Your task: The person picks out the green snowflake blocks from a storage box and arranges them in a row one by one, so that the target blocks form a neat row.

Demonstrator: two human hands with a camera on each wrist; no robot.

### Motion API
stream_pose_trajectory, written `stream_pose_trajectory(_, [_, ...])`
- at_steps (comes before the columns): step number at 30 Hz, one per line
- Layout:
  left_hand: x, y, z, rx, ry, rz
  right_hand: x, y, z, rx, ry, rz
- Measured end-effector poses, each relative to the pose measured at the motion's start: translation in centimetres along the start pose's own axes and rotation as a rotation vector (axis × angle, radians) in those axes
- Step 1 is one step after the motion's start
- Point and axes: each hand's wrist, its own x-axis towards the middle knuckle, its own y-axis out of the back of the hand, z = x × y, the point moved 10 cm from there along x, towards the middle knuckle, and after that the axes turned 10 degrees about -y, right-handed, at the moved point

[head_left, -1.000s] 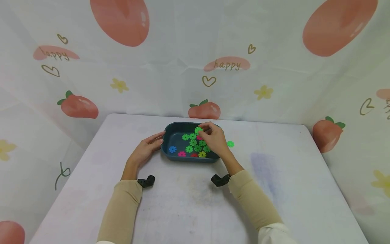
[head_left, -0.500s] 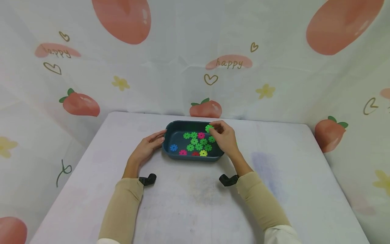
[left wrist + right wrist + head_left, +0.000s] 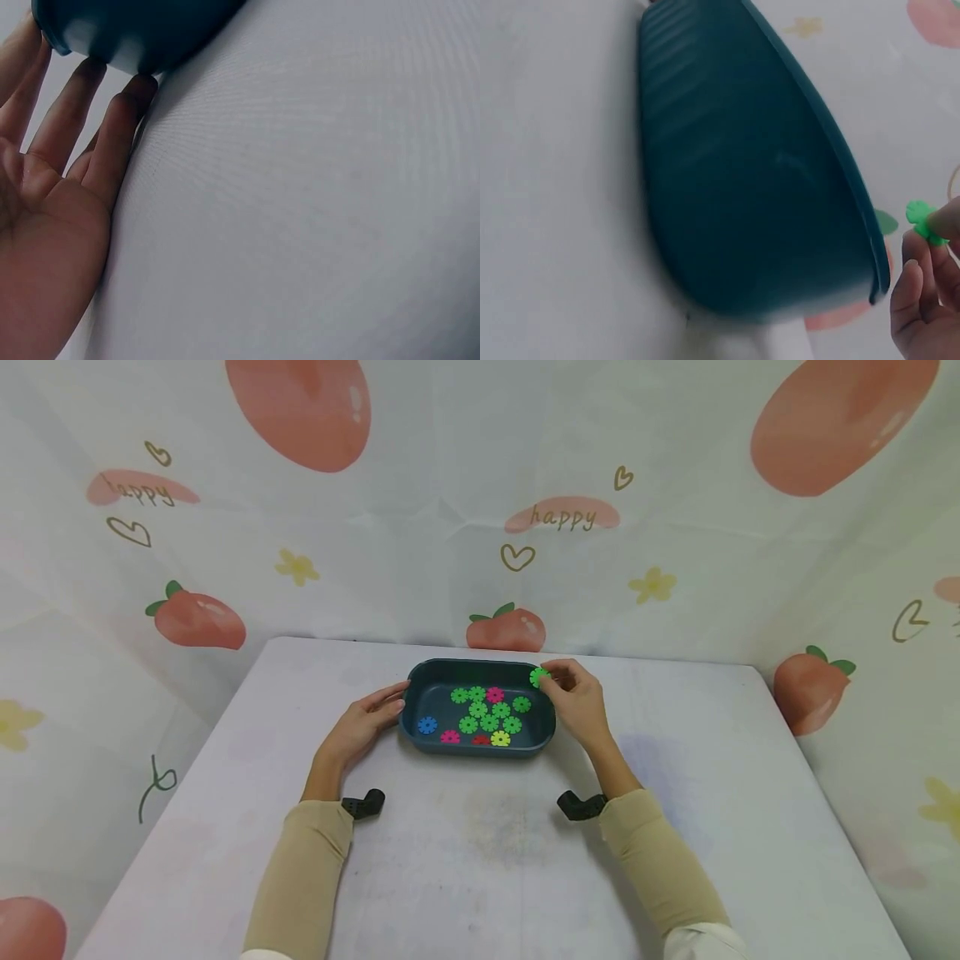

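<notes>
A dark teal tray (image 3: 480, 748) lies on the white table. My left hand (image 3: 360, 727) rests straight fingertips against the tray's left end; the left wrist view shows those fingers (image 3: 112, 142) touching its outer wall. At the tray's back right corner, my right hand (image 3: 581, 702) pinches a green snowflake disc (image 3: 538, 677) between thumb and fingers. That disc also shows in the right wrist view, raised beside the rim. Inside the tray lie several green snowflake discs (image 3: 489, 722), a blue disc (image 3: 427, 725), a yellow disc (image 3: 500, 738), and pink and red ones.
The table (image 3: 465, 860) stretches in front of the tray and to both sides. Behind it hangs a white cloth backdrop (image 3: 405, 535) printed with peaches. A black camera mount sits on each wrist.
My right hand has moved right, carrying the green disc from above the tray to its back right corner. A green disc seen earlier right of the tray is now out of sight. My left hand stays put.
</notes>
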Motion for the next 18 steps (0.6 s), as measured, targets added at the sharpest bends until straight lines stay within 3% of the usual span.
stream_pose_trajectory(18, [-0.1,-0.1,0.2,-0.007,-0.002,0.010,0.3,4.6,4.4,-0.054,-0.110,0.079])
